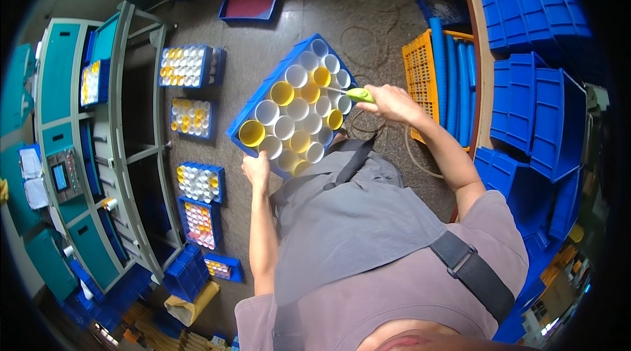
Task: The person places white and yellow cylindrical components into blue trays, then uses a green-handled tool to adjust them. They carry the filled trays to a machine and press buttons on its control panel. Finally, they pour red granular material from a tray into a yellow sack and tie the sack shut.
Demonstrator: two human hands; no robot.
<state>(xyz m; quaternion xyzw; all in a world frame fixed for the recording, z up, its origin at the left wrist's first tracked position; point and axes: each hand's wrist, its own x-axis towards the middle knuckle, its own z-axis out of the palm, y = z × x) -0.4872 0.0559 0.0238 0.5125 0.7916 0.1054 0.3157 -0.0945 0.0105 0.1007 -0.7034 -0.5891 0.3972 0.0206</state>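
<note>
The crate (277, 79) of white and yellow cylinders (298, 109) sits askew before the grey apron (348, 219). The left hand (256, 168) grips its near edge; the right (389, 102) clasps a green-handled tool (359, 94). Around: the dark floor (315, 6), filled blue crates (208, 65) and teal machinery (64, 68) leftward, stacked blue bins (536, 111) rightward.
</note>
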